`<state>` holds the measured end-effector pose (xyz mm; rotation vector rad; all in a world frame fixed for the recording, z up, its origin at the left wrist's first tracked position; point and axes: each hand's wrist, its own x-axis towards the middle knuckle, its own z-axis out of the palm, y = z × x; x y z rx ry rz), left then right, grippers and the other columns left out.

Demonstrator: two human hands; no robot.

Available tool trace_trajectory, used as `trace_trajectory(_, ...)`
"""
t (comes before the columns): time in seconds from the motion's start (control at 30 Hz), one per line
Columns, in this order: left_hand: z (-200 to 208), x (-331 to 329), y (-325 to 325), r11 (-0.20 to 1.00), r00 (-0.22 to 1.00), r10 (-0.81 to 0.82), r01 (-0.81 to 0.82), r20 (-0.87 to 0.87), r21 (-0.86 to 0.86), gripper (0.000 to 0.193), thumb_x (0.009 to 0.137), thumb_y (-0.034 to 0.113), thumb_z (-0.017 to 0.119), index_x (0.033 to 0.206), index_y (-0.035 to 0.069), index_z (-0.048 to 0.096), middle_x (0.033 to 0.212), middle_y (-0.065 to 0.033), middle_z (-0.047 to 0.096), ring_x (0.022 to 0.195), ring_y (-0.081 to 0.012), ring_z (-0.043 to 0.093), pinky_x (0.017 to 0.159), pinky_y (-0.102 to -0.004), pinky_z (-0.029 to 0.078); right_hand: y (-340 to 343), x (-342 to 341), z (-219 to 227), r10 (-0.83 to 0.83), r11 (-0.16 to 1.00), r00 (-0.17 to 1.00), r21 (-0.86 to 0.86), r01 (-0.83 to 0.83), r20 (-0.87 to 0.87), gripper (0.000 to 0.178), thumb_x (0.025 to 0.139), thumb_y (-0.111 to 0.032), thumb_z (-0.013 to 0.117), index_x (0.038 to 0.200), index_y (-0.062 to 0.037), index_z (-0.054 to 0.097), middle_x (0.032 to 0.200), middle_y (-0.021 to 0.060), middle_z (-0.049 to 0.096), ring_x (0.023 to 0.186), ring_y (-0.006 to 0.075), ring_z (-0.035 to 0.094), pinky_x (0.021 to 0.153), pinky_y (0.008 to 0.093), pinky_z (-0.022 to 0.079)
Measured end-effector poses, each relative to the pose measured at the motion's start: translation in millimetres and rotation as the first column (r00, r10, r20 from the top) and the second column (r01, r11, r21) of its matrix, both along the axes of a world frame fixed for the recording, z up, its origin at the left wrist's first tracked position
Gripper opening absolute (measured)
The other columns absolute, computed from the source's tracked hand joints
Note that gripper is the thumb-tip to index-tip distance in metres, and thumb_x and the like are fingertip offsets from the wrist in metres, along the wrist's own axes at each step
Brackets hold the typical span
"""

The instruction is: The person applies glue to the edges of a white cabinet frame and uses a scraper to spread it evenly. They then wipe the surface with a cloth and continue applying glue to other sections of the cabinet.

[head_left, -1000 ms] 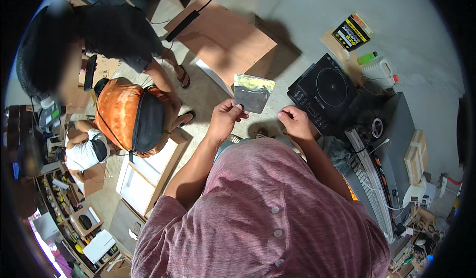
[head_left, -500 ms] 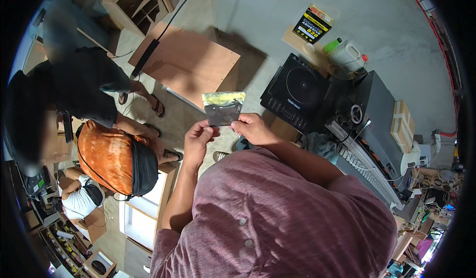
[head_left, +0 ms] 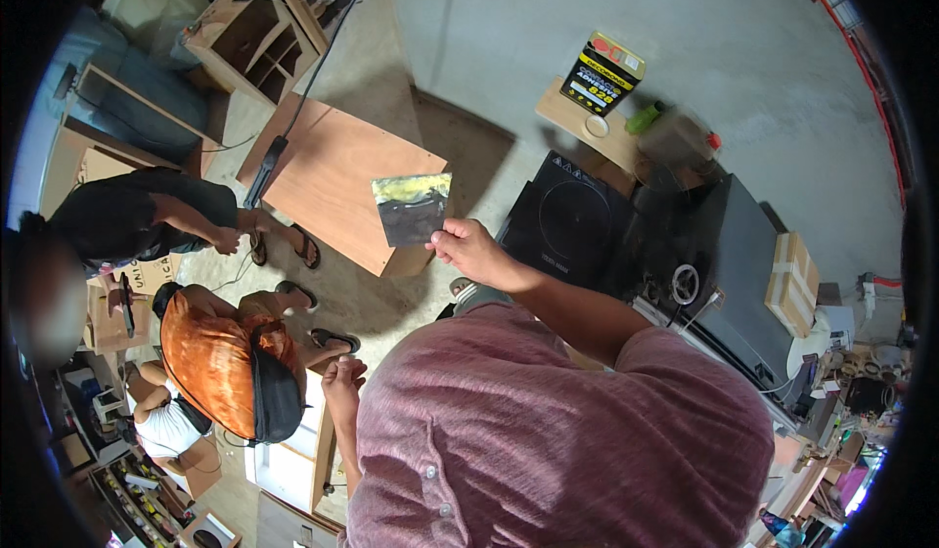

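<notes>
My right hand (head_left: 471, 253) pinches the lower right corner of a thin square glue spreader (head_left: 416, 214). The spreader is dark, with a yellow, crusted band along its far edge. It is held up in front of a brown wooden panel box (head_left: 337, 181). Lower and to the left, my left hand (head_left: 343, 384) is apart from the spreader, its fingers curled together. Something small and pale may show at its fingertips, too small to make out.
An induction cooker (head_left: 567, 218) stands to the right, beside a dark cabinet (head_left: 724, 264). A black and yellow adhesive can (head_left: 602, 77) and a green bottle (head_left: 644, 118) sit behind it. At left are people, one wearing an orange shirt (head_left: 210, 362). A black cable (head_left: 308, 88) crosses the box.
My left hand has let go of the spreader and dropped toward my body. The right hand keeps the spreader, which sits slightly further left in view. The person at the upper left has shifted.
</notes>
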<state>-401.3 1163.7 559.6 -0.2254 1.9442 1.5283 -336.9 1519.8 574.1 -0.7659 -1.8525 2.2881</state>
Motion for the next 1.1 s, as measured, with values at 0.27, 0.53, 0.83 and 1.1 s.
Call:
trace_trajectory(0.27,57.9,-32.7,112.6,0.988,0.985,-0.146,0.149,-0.092,0.031,0.028,0.098,0.026,0.061,0.110,0.000,0.067,0.093,-0.0057,0.068,0.087,-0.0135,0.064,0.075,-0.0272,0.048,-2.7,-28.9,8.5,0.104,0.994,0.989,-0.025,-0.108,-0.108,0.026,0.099,-0.015,0.058,0.078,-0.0003,0.057,0.076,0.0042,0.063,0.065,0.0069,0.052,0.059,0.0240,0.045)
trace_trajectory(0.53,83.3,-40.1,170.9,0.966,0.937,-0.204,0.239,-0.282,0.096,0.022,0.094,0.017,0.066,0.089,-0.004,0.071,0.076,-0.0017,0.065,0.071,-0.0105,0.057,0.065,-0.0287,0.048,-15.3,-28.9,10.2,0.296,0.953,0.950,0.095,-0.287,-0.100,0.021,0.093,-0.015,0.062,0.080,0.0014,0.062,0.075,0.0033,0.064,0.068,0.0096,0.056,0.061,0.0267,0.045)
trace_trajectory(0.83,61.3,-3.4,120.2,0.985,0.831,0.149,-0.171,-0.536,0.009,0.025,0.090,0.025,0.066,0.084,0.000,0.066,0.069,-0.0105,0.062,0.064,-0.0190,0.059,0.061,-0.0354,0.047,30.2,-28.7,-37.2,0.576,0.602,0.811,0.619,-0.504,0.100,0.015,0.087,-0.010,0.066,0.081,0.0037,0.063,0.069,0.0100,0.060,0.065,0.0166,0.055,0.065,0.0328,0.048)
trace_trajectory(1.1,22.4,152.8,-2.1,0.729,0.663,0.389,-0.646,-0.640,-0.226,0.025,0.086,0.023,0.068,0.082,-0.001,0.063,0.082,-0.0181,0.060,0.079,-0.0372,0.059,0.070,-0.0426,0.047,15.0,-68.5,-35.5,0.822,0.351,0.565,0.726,-0.592,0.063,0.041,0.093,-0.022,0.066,0.068,0.0014,0.044,0.061,0.0101,0.041,0.059,0.0173,0.037,0.053,0.0364,0.035)
